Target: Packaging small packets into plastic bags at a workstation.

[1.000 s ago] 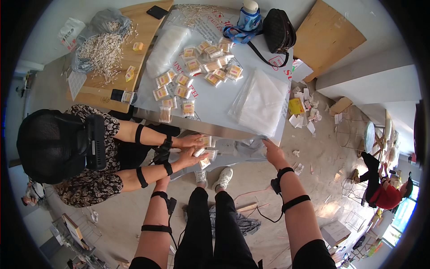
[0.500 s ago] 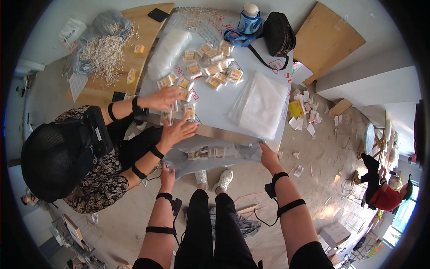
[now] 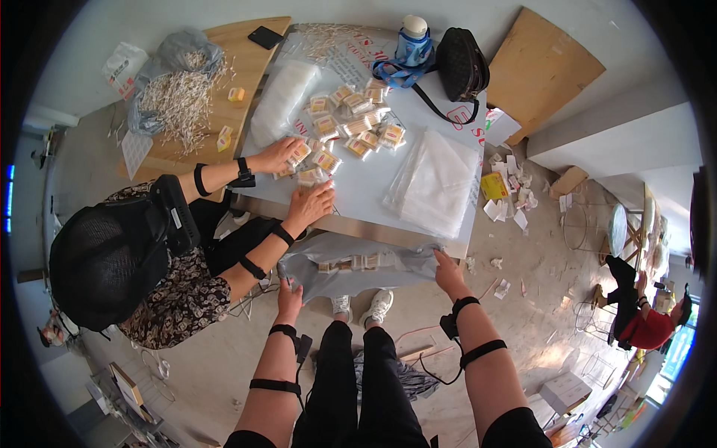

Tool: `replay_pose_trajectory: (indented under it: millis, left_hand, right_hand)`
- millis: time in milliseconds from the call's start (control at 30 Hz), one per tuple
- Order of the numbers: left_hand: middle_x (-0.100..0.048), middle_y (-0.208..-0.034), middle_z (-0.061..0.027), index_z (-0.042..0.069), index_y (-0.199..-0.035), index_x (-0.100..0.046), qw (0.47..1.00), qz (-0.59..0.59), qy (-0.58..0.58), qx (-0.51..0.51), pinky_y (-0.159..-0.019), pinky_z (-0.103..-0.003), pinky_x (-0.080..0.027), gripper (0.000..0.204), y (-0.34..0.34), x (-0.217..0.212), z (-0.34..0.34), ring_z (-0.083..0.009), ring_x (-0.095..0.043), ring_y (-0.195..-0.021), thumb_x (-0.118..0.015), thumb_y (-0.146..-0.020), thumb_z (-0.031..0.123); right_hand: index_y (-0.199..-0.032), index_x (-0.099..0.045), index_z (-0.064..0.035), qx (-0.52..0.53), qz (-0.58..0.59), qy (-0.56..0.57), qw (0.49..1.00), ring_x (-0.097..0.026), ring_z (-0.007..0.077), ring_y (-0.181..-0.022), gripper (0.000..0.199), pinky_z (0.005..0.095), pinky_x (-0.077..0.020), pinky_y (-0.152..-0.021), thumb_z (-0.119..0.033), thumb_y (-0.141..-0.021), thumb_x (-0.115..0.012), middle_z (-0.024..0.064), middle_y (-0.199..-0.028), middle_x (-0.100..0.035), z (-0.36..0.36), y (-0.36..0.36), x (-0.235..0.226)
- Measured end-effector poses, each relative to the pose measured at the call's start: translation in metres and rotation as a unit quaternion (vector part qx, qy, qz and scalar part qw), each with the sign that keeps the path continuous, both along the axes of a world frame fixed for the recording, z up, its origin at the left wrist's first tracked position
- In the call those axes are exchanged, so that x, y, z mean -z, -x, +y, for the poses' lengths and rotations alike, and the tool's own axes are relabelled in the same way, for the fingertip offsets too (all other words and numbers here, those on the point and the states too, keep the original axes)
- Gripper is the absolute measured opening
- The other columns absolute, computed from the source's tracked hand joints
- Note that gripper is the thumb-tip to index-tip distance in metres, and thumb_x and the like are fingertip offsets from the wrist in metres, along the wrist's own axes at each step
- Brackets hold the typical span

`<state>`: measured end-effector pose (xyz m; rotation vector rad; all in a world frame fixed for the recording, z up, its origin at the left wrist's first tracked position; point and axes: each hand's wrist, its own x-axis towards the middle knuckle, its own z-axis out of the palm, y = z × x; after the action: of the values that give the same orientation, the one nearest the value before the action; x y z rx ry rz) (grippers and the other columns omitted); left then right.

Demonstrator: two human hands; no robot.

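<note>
Both hands, the left hand (image 3: 288,296) and the right hand (image 3: 448,270), are closed on the 2 ends of a grey bag (image 3: 358,270) held open below the near edge of the desk (image 3: 373,196), seemingly to catch packets (image 3: 351,263), so next it needs holding steady.

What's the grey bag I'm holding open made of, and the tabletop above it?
The bag looks like thin plastic film, grey and slightly glossy: it sags and creases between the left hand and right hand. The tabletop seems covered by a smooth pale sheet; its front edge looks metallic, though I can't be sure.
</note>
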<state>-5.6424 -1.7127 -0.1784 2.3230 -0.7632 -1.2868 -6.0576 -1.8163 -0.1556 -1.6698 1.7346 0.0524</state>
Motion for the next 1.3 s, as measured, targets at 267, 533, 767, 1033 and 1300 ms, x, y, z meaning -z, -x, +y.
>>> replay_pose_trajectory:
  millis: [267,533,767,1033,1300]
  left_hand:
    - [-0.043,-0.125,-0.0081,0.015,-0.128,-0.026,0.999,0.009,-0.020,0.023,-0.053,-0.032,-0.054,0.053,0.008,-0.009,-0.004,-0.0257,-0.056,-0.094,-0.053,-0.083,0.007]
    - [-0.044,-0.124,-0.0100,0.016,-0.132,-0.023,1.000,0.005,0.002,0.014,-0.048,-0.031,-0.055,0.060,0.008,-0.008,-0.003,-0.0266,-0.059,-0.088,-0.054,-0.082,0.006]
    - [-0.044,-0.124,-0.0101,0.017,-0.132,-0.022,1.000,0.005,-0.007,0.015,-0.049,-0.032,-0.055,0.061,0.008,-0.012,-0.004,-0.0269,-0.059,-0.089,-0.054,-0.082,0.005]
    - [-0.045,-0.123,-0.0100,0.017,-0.132,-0.022,1.000,0.009,-0.015,0.016,-0.048,-0.032,-0.055,0.059,0.002,-0.009,-0.004,-0.0274,-0.059,-0.088,-0.052,-0.083,0.004]
    - [-0.044,-0.123,-0.0099,0.014,-0.131,-0.021,1.000,0.012,-0.006,0.013,-0.046,-0.030,-0.054,0.059,-0.002,0.001,-0.001,-0.0270,-0.060,-0.084,-0.053,-0.082,0.006]
  right_hand:
    - [-0.123,-0.042,-0.0113,0.007,-0.002,0.014,1.000,-0.048,0.0365,-0.106,0.045,0.0422,-0.0424,-0.086,-0.004,-0.078,-0.045,0.0158,-0.128,-0.041,0.010,0.004,0.000]
    - [-0.124,-0.041,-0.0093,-0.004,0.009,0.021,1.000,-0.049,0.0358,-0.106,0.047,0.0410,-0.0426,-0.086,-0.003,-0.078,-0.045,0.0178,-0.128,-0.042,0.011,0.001,-0.003]
    - [-0.125,-0.040,-0.0095,0.003,0.010,0.011,1.000,-0.048,0.0361,-0.106,0.047,0.0410,-0.0422,-0.087,-0.003,-0.078,-0.045,0.0177,-0.128,-0.041,0.012,-0.002,-0.002]
    - [-0.125,-0.040,-0.0104,0.013,0.007,0.011,1.000,-0.048,0.0370,-0.106,0.047,0.0422,-0.0414,-0.087,-0.004,-0.078,-0.044,0.0174,-0.129,-0.040,0.012,-0.007,0.000]
    - [-0.126,-0.040,-0.0116,0.021,0.009,0.000,1.000,-0.048,0.0371,-0.106,0.047,0.0421,-0.0413,-0.088,-0.005,-0.079,-0.045,0.0166,-0.130,-0.040,0.010,-0.009,0.001]
